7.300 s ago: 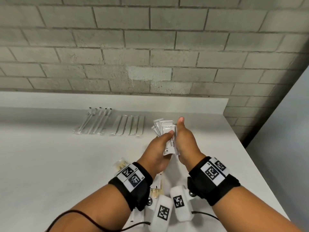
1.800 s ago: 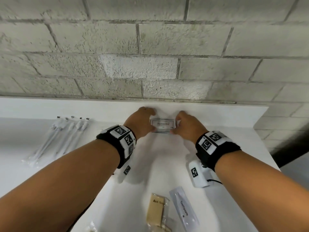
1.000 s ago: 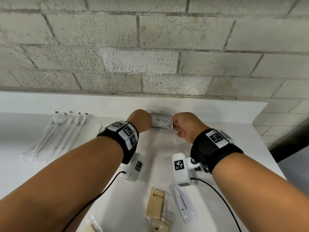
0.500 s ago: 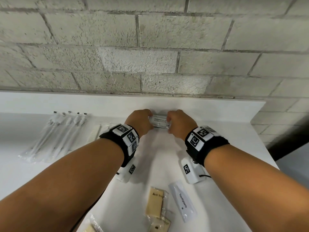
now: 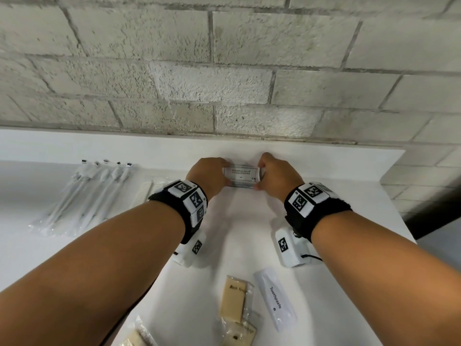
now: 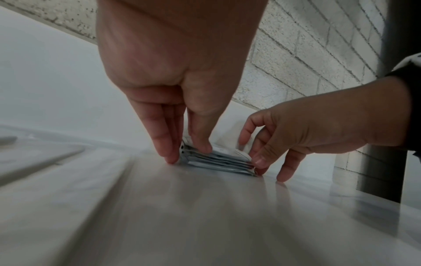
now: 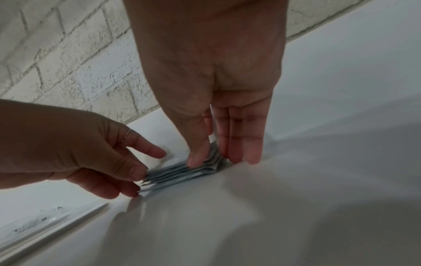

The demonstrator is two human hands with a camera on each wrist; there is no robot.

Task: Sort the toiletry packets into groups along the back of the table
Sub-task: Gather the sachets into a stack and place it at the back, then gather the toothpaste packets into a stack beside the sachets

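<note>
A stack of silver shampoo-with-conditioner sachets (image 5: pixel 240 177) lies flat on the white table just in front of the back upstand. My left hand (image 5: pixel 224 177) pinches its left end and my right hand (image 5: pixel 259 178) pinches its right end. In the left wrist view my left hand (image 6: pixel 187 153) has its thumb on top of the stack (image 6: pixel 218 159), and its fingers reach down to the table at that end. In the right wrist view my right hand (image 7: pixel 215 160) holds the stack (image 7: pixel 182 172) the same way. Bath soap packets (image 5: pixel 233 302) and a toothpaste packet (image 5: pixel 275 298) lie nearer me.
Wrapped toothbrushes (image 5: pixel 82 196) lie in a row at the back left, with wrapped combs (image 5: pixel 147 193) beside them. More soap packets (image 5: pixel 239 333) sit at the near edge. A block wall stands behind the upstand (image 5: pixel 324 156). The table ends at the right (image 5: pixel 399 213).
A second ago both hands held the stack slightly raised with the wrists up. They have come down, and the stack now rests on the table by the upstand.
</note>
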